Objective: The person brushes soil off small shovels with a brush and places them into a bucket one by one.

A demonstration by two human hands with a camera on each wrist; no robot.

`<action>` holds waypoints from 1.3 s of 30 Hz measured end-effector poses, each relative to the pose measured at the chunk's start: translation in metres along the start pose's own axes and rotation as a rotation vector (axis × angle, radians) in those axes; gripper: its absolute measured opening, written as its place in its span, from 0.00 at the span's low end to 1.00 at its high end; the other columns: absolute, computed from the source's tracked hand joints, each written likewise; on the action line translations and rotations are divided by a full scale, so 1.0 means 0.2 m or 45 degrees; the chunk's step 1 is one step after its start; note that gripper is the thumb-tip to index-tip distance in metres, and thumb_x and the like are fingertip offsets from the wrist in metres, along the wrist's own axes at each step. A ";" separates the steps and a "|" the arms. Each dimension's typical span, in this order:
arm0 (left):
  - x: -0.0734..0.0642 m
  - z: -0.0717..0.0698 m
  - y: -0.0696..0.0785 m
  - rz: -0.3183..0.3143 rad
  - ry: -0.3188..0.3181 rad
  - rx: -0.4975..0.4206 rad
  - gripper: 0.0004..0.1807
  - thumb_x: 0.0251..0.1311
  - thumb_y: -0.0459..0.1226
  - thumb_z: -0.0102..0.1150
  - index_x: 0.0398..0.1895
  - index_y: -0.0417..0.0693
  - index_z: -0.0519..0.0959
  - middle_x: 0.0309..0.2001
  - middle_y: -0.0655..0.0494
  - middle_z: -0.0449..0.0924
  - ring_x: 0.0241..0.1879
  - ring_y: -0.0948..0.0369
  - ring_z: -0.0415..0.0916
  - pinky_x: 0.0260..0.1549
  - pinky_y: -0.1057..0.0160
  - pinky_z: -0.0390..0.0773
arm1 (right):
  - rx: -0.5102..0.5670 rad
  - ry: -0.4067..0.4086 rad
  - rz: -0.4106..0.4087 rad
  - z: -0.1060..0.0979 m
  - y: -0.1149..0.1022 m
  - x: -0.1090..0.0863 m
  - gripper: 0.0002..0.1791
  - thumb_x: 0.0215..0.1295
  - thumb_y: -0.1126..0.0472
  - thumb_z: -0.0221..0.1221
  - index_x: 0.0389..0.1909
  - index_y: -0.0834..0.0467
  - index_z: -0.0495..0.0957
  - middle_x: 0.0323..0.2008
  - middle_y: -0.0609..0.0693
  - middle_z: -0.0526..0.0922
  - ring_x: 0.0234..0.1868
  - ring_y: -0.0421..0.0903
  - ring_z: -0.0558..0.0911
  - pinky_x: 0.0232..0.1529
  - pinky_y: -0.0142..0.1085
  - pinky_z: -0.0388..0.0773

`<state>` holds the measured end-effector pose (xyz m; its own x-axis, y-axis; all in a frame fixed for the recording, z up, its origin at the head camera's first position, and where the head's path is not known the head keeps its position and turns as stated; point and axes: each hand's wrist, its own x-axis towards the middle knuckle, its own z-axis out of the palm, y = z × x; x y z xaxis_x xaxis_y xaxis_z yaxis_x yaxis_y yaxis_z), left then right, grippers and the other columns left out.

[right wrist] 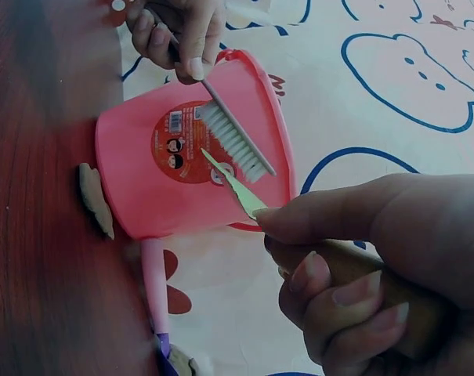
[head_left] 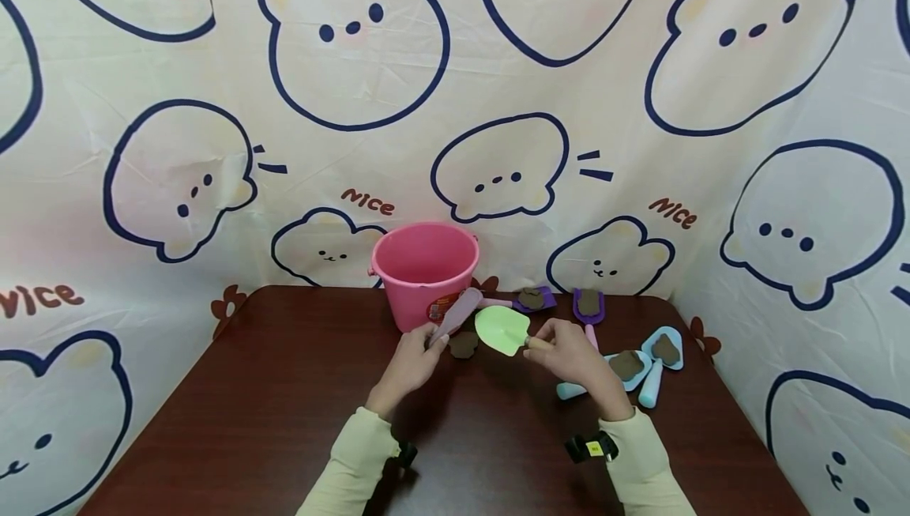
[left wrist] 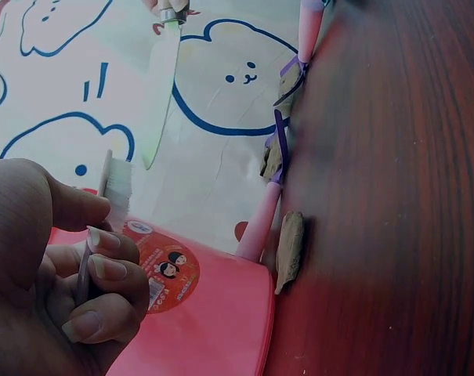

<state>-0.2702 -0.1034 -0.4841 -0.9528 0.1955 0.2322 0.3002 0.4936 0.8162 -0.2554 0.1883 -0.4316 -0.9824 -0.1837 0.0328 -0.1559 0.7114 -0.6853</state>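
Cartoon bears cover the cloth wall (head_left: pixel 498 89) behind a brown table (head_left: pixel 249 421). Near the middle of the head view, the left hand (head_left: pixel 412 362) grips a brush (head_left: pixel 458 312) that slants up and to the right. Just right of it, the right hand (head_left: pixel 569 354) holds a green shovel (head_left: pixel 502 329), fingers curled. The shovel points left at the brush, near but not touching. The left hand is nearer the pink bucket (head_left: pixel 408 295) behind.

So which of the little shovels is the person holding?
The green shovel, gripped in the right hand. The two purple shovels and two blue shovels lie on the table, each bearing a brown lump.
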 end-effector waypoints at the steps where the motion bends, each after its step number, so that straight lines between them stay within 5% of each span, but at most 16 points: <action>1: 0.00 0.00 0.00 0.000 0.005 0.004 0.08 0.74 0.37 0.55 0.39 0.42 0.77 0.21 0.57 0.66 0.18 0.63 0.62 0.19 0.66 0.62 | -0.009 0.003 0.003 0.00 0.00 0.00 0.17 0.61 0.56 0.71 0.41 0.63 0.77 0.32 0.53 0.80 0.28 0.46 0.77 0.28 0.38 0.75; 7: 0.00 -0.01 0.01 0.002 0.015 0.003 0.07 0.73 0.37 0.55 0.36 0.45 0.76 0.20 0.58 0.66 0.18 0.63 0.61 0.19 0.66 0.62 | -0.032 0.031 0.032 0.00 0.00 0.01 0.16 0.60 0.58 0.71 0.39 0.64 0.79 0.30 0.52 0.80 0.27 0.46 0.76 0.28 0.37 0.73; 12: -0.01 -0.01 0.02 -0.005 0.013 -0.006 0.07 0.74 0.37 0.55 0.37 0.44 0.77 0.21 0.57 0.66 0.18 0.62 0.62 0.19 0.66 0.62 | -0.038 0.022 0.021 0.01 0.02 0.02 0.13 0.61 0.55 0.71 0.29 0.61 0.82 0.19 0.47 0.73 0.21 0.43 0.72 0.24 0.35 0.69; 18: -0.01 -0.03 0.03 -0.022 0.010 -0.026 0.07 0.73 0.37 0.55 0.38 0.44 0.76 0.22 0.56 0.67 0.18 0.62 0.62 0.18 0.66 0.62 | -0.001 -0.021 -0.011 0.02 0.02 0.01 0.25 0.69 0.52 0.64 0.13 0.55 0.69 0.12 0.43 0.58 0.14 0.40 0.58 0.18 0.33 0.55; 30: -0.02 -0.03 0.05 -0.003 0.019 -0.052 0.05 0.72 0.36 0.57 0.41 0.44 0.78 0.24 0.55 0.69 0.19 0.61 0.64 0.19 0.66 0.66 | -0.015 -0.013 0.004 0.03 0.01 0.01 0.14 0.70 0.55 0.63 0.42 0.63 0.78 0.28 0.51 0.75 0.26 0.45 0.72 0.30 0.38 0.70; 39: -0.02 -0.02 0.07 0.019 -0.019 -0.084 0.07 0.73 0.37 0.56 0.42 0.41 0.78 0.24 0.55 0.68 0.20 0.62 0.64 0.20 0.66 0.65 | -0.026 -0.003 -0.002 0.07 0.02 0.03 0.14 0.64 0.61 0.68 0.43 0.63 0.74 0.30 0.51 0.76 0.29 0.45 0.73 0.33 0.38 0.71</action>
<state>-0.2615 -0.1003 -0.4715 -0.9474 0.2152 0.2370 0.3102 0.4340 0.8458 -0.2605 0.1805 -0.4433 -0.9820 -0.1862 0.0319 -0.1592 0.7247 -0.6705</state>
